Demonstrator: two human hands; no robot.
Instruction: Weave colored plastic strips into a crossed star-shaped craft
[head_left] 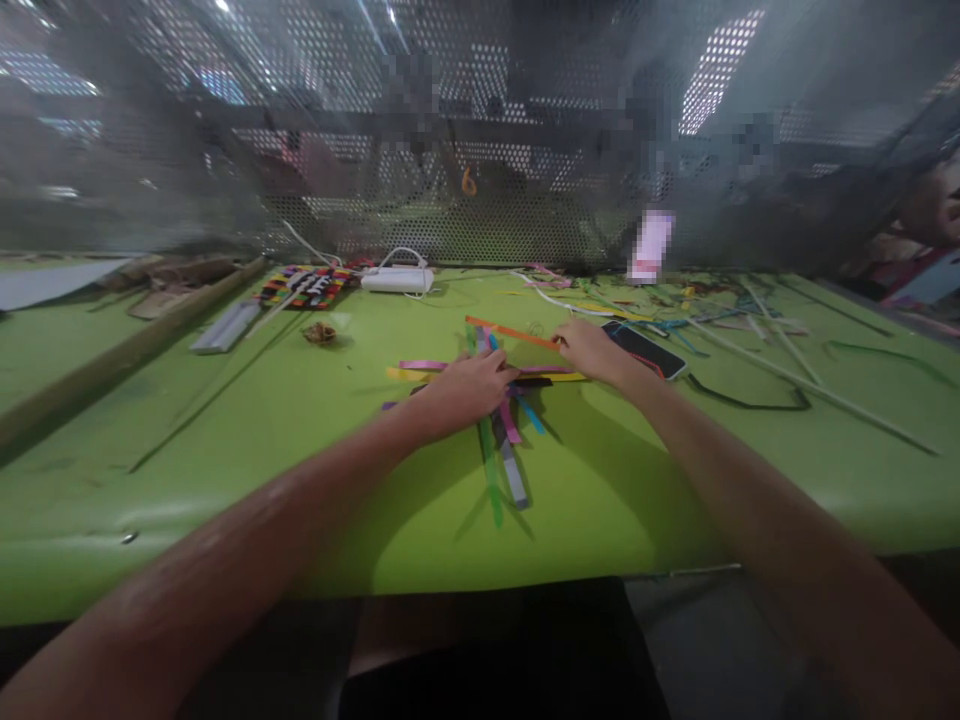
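A loose weave of coloured paper strips (504,440) lies on the green table (225,450) in front of me: green, blue, pink, grey, yellow and black ones crossing each other. My left hand (466,385) rests palm down on the crossing, fingers bent and pressing the strips flat. My right hand (592,348) is just to the right, its fingers pinched on the end of an orange strip (511,331) that runs up and left above the others. A yellow strip (559,377) passes under my right hand.
A dark phone (646,349) lies right behind my right hand. A finished multicoloured woven mat (306,287), a white power strip (397,279), long sticks (810,385) and scattered strips sit further back. A perforated metal screen (480,225) closes the far edge.
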